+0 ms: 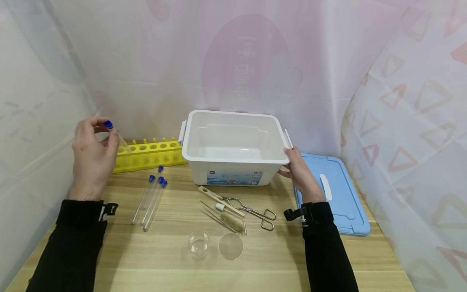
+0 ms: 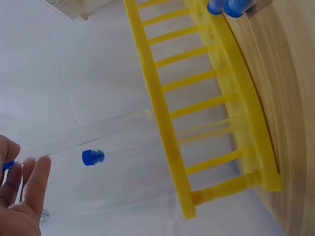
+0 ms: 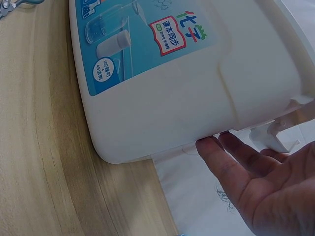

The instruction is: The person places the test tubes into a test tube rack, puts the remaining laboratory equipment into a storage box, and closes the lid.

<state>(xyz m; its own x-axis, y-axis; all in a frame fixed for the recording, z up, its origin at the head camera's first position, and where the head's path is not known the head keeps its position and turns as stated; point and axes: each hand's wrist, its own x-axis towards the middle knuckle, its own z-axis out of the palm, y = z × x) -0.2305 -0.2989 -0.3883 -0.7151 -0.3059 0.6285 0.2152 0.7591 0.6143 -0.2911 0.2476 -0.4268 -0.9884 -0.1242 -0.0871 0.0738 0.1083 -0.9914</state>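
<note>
In the head view my left hand (image 1: 93, 154) pinches a blue-capped clear test tube (image 1: 122, 139) near its cap. The tube slants down to a yellow test tube rack (image 1: 149, 157). From the left wrist view, its lower end is right at the top rail, and a second tube with a blue cap (image 2: 93, 157) stands in the rack beside it. My right hand (image 1: 303, 174) is at the right end of a white plastic bin (image 1: 198, 172). Its thumb lies at the rim by the handle, and its extended fingertips (image 3: 209, 146) touch the side wall below.
Several capped test tubes (image 1: 148, 205) lie in front of the rack. Ahead of the bin are metal crucible tongs (image 1: 249, 210), a wooden test tube clamp (image 1: 209, 192), a brush (image 1: 232, 223), tweezers (image 1: 217, 217), a small beaker (image 1: 199, 246) and a round glass disc (image 1: 231, 246). A blue lid (image 1: 346, 202) lies at right.
</note>
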